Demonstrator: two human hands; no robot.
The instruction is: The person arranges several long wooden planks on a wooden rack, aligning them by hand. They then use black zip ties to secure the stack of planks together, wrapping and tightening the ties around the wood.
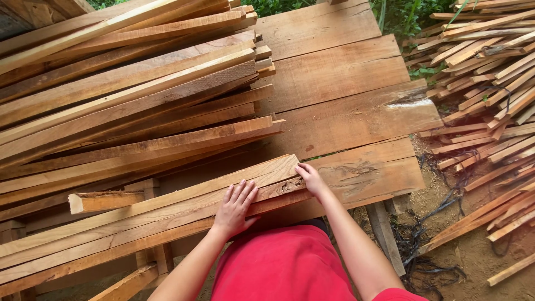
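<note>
A few long pale wood battens (pixel 167 209) lie side by side along the near edge of a plank workbench (pixel 356 120). My left hand (pixel 235 207) rests flat on top of them, fingers spread. My right hand (pixel 312 179) touches the right end of the battens, fingertips on the end of the far one, where the wood is rough and splintered. Neither hand grips anything.
A big stack of similar battens (pixel 122 95) covers the bench's left half. A short offcut (pixel 103 200) lies just beyond the near battens. Another heap of strips (pixel 490 83) lies on sandy ground at right, with black cords (pixel 429 245) below the bench corner.
</note>
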